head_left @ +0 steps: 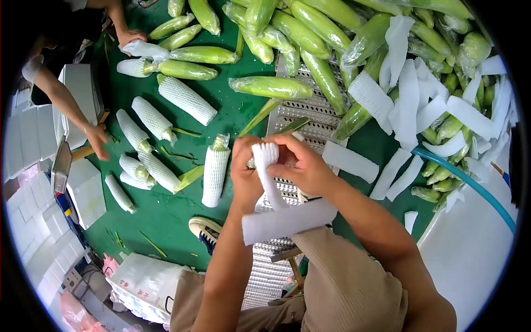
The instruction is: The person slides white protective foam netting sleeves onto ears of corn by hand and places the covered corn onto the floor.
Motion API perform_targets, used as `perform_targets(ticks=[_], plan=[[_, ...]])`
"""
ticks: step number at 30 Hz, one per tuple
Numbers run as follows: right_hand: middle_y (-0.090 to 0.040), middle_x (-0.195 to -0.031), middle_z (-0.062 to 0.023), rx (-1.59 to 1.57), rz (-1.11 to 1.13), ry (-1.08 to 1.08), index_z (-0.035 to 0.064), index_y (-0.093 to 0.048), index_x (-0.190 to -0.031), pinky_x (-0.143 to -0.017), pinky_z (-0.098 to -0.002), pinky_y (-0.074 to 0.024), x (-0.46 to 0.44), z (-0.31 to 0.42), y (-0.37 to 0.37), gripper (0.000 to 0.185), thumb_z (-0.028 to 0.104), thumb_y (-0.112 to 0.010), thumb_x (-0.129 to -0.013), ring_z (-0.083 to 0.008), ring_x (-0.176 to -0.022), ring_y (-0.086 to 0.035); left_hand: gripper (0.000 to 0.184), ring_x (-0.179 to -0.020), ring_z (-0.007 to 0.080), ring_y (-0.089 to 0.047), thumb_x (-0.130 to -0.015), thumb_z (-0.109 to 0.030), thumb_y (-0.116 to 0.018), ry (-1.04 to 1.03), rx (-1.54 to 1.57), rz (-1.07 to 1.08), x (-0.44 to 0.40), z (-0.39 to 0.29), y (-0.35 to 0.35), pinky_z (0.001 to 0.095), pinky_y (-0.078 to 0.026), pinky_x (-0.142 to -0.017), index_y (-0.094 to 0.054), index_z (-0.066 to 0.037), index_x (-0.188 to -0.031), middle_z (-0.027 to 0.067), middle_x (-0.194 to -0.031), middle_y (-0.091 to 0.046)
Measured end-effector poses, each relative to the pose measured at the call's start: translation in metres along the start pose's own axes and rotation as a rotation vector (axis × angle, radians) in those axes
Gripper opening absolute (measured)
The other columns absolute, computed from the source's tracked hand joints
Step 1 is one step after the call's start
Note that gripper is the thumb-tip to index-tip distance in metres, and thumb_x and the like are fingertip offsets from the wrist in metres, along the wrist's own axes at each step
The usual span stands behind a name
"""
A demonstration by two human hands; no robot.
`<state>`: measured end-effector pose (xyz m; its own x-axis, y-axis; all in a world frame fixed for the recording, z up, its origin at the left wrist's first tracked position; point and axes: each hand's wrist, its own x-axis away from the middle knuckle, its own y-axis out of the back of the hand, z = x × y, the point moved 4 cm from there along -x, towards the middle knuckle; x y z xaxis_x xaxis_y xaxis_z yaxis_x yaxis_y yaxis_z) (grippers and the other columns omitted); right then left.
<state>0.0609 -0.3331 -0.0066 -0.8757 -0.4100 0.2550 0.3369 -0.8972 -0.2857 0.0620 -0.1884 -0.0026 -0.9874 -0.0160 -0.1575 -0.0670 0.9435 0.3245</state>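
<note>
Between my two hands is a white foam net sleeve, its upper end bunched over something that I cannot make out. The fingers of my left hand are closed round one side of it. My right hand pinches the other side with thumb and fingers. Another white foam sleeve lies crosswise below, near my knee. Left of my hands an ear of corn in a foam net rests on the green surface.
Wrapped green corn lies at the top, with a large heap and loose foam sleeves at the right. Several netted ears lie left. A co-worker's hands are at the upper left. A blue hose curves right.
</note>
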Motion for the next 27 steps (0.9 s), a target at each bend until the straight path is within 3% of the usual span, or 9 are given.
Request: perform_targets(ticks=[5,8,12,17,20,22,23,24,27], plan=[[-0.057,-0.084,-0.0081,0.845,-0.227,0.739,0.0067,-0.056,-0.07,-0.078,-0.0397,-0.0483,-0.007,0.042,0.008,0.03,0.018,-0.084,-0.075,-0.0285,-0.087,-0.057,0.02,-0.092,0.0252,-0.056,-0.09,-0.012,-0.07,0.236,0.164,-0.013,0.003,0.032,0.023,0.0347,-0.045,-0.086,-0.055,-0.002,-0.098,0.0121,-0.099,-0.059],[-0.054,-0.075,-0.0082,0.418,-0.063,0.729,0.0071,-0.053,-0.069,-0.07,-0.0354,-0.0483,-0.012,0.069,-0.007,0.028,0.011,-0.079,-0.079,-0.0259,-0.077,-0.057,0.036,-0.094,0.0313,-0.054,-0.076,-0.009,-0.075,-0.032,-0.62,0.148,-0.013,-0.001,0.036,0.0404,-0.041,-0.088,-0.058,-0.006,-0.107,0.0126,-0.103,-0.061],[-0.064,-0.104,-0.002,-0.74,-0.111,-0.027,0.0046,-0.057,-0.112,-0.079,-0.0285,-0.0526,-0.031,0.035,-0.044,0.021,0.009,-0.063,-0.092,-0.0096,-0.096,-0.061,0.037,-0.115,0.031,-0.056,-0.075,0.002,-0.066,0.226,-0.185,0.164,0.013,0.008,0.035,0.038,-0.042,-0.1,-0.066,-0.005,-0.112,0.0151,-0.116,-0.063],[-0.061,-0.121,-0.01,-0.35,-0.255,-0.085,0.0002,-0.052,-0.129,-0.093,-0.034,-0.0509,-0.043,-0.018,-0.048,0.037,0.01,-0.063,-0.095,-0.0174,-0.109,-0.06,0.054,-0.129,0.0248,-0.051,-0.089,-0.007,-0.046,0.625,0.622,-0.156,0.044,0.021,0.043,0.0364,-0.038,-0.109,-0.043,0.003,-0.141,0.0148,-0.141,-0.053],[-0.06,-0.114,-0.0088,0.093,-0.245,0.088,0.0022,-0.053,-0.124,-0.093,-0.034,-0.0472,-0.049,-0.023,-0.047,0.036,0.009,-0.067,-0.092,-0.0185,-0.107,-0.057,0.059,-0.138,0.0274,-0.04,-0.102,-0.042,-0.044,0.685,1.165,-0.198,0.036,-0.004,0.042,0.0419,-0.026,-0.116,-0.042,-0.001,-0.143,0.0121,-0.148,-0.047],[-0.059,-0.111,-0.0072,0.244,-0.297,0.311,0.0033,-0.053,-0.12,-0.09,-0.0324,-0.0478,-0.049,-0.02,-0.057,0.032,0.009,-0.067,-0.092,-0.0168,-0.103,-0.057,0.068,-0.139,0.0265,-0.039,-0.102,-0.056,-0.038,0.804,0.931,-0.356,0.036,-0.009,0.033,0.0438,-0.026,-0.116,-0.039,-0.004,-0.146,0.0092,-0.15,-0.045],[-0.058,-0.11,-0.0063,0.319,-0.319,0.422,0.0038,-0.053,-0.118,-0.089,-0.0316,-0.0481,-0.047,-0.018,-0.063,0.029,0.008,-0.067,-0.092,-0.0159,-0.101,-0.057,0.062,-0.14,0.0265,-0.038,-0.104,-0.051,-0.036,0.745,1.116,-0.357,0.038,-0.006,0.029,0.0438,-0.026,-0.117,-0.037,-0.007,-0.148,0.0082,-0.15,-0.044],[-0.058,-0.104,-0.0046,-0.246,-0.28,-0.021,0.0061,-0.054,-0.111,-0.084,-0.0299,-0.0487,-0.055,-0.029,-0.063,0.021,0.008,-0.066,-0.093,-0.0145,-0.095,-0.057,0.056,-0.138,0.0267,-0.04,-0.105,-0.045,-0.038,0.759,1.311,-0.435,0.045,0.004,0.028,0.0434,-0.028,-0.116,-0.039,-0.007,-0.146,0.0088,-0.148,-0.046],[-0.067,-0.095,-0.01,-0.036,-0.405,-0.03,0.0063,-0.055,-0.105,-0.075,-0.0376,-0.051,-0.062,-0.071,-0.045,0.016,0.016,-0.065,-0.095,-0.0249,-0.084,-0.064,0.047,-0.131,0.0271,-0.047,-0.102,-0.038,-0.045,0.781,1.312,-0.53,0.061,0.052,0.012,0.0436,-0.035,-0.112,-0.048,-0.008,-0.139,0.0091,-0.141,-0.052]])
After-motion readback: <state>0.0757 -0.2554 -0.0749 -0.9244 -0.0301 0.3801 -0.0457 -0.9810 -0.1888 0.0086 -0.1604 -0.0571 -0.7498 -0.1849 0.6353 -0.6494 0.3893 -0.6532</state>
